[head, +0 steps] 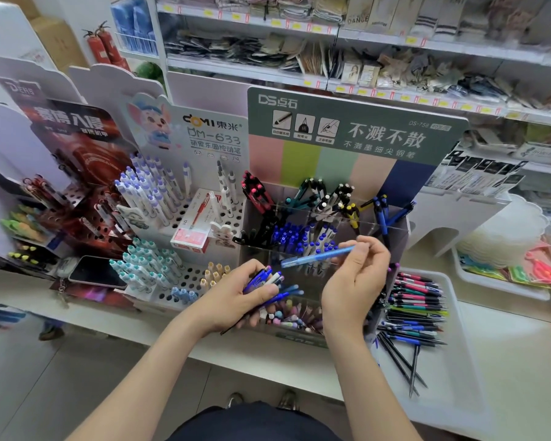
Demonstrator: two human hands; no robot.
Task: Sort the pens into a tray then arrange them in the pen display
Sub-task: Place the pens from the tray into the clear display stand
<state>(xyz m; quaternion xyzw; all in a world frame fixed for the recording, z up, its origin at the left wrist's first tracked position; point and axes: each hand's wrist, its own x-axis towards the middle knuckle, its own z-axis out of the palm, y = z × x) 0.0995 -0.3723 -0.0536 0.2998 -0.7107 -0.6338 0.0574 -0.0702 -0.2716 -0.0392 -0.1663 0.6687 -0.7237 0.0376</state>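
My left hand grips a bundle of blue and white pens in front of the clear pen display. My right hand pinches a light blue pen, held almost level over the display's middle compartments. The display holds black, blue, white and yellow pens upright in several sections, with pastel items in its front section. To the right lies a white tray with many pens laid side by side and a few loose black ones.
A white peg-hole pen stand with teal and purple pens stands left of the display, with a red pen box on it. A phone lies at the left. Shelves of goods fill the back. Stacked clear trays sit far right.
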